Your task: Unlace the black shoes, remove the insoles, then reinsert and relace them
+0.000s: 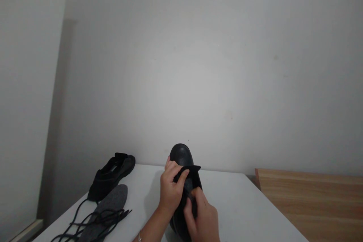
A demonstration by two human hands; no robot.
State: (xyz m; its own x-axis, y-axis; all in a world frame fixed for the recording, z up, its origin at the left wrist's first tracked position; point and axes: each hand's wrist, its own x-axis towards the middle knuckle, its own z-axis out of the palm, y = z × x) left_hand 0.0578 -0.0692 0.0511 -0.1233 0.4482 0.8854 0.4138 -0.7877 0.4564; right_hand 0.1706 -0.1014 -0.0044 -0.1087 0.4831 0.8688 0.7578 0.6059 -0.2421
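Both hands work on one black shoe (181,155), which stands on the white surface (238,208) near its middle, toe pointing to the far wall (198,64). Left hand (171,189) is clamped on the shoe, its thumb and fingers gripping at the raised tongue (194,168) and the left side behind the toe. Right hand (205,215) sits nearer, its thumb and bent fingers reaching into the shoe's opening; whether they pinch anything there, I cannot tell. A bracelet (139,237) circles the left wrist. On the left of the surface lies a second black shoe (106,177), toe toward the far right. Just beside it, on the near side, is a grey insole (119,193), with black laces (104,217) tangled across it. To the right, beyond the surface, is a wooden panel (309,200).
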